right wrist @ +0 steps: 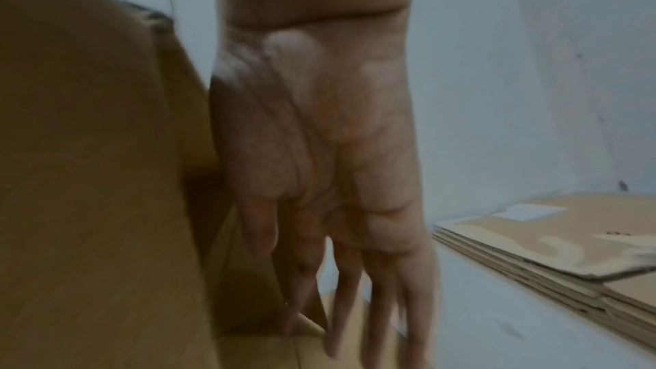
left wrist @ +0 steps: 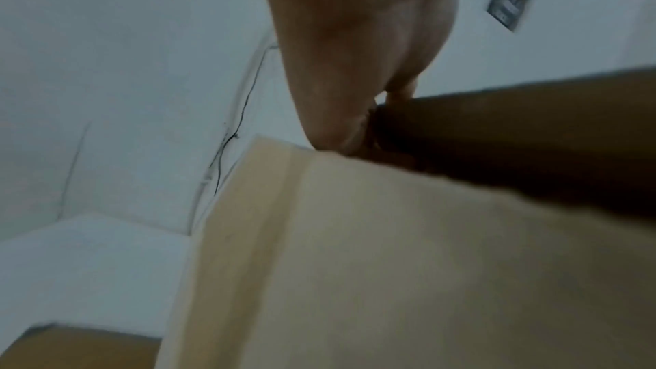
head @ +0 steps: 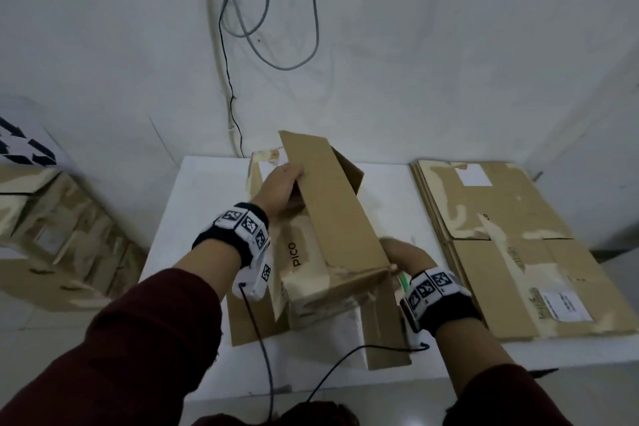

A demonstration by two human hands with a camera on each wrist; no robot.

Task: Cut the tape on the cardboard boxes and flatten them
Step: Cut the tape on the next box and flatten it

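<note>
A brown cardboard box (head: 321, 235) marked PICO stands part-opened on the white table (head: 193, 218), with pale tape strips on its near end. My left hand (head: 283, 183) grips the edge of its long raised flap (head: 332, 190); in the left wrist view the fingers (left wrist: 358, 80) curl over the dark flap edge (left wrist: 532, 136). My right hand (head: 406, 254) is blurred and rests at the box's right side near the front corner. In the right wrist view its fingers (right wrist: 341, 277) hang straight down beside the box wall (right wrist: 88, 178), holding nothing. A small green object (head: 403, 279) shows under my right wrist.
A stack of flattened cardboard boxes (head: 511, 245) fills the table's right side, also seen as the flat stack (right wrist: 550, 249). More taped boxes (head: 52, 235) are piled on the left, off the table. Cables (head: 242, 28) hang on the white wall behind.
</note>
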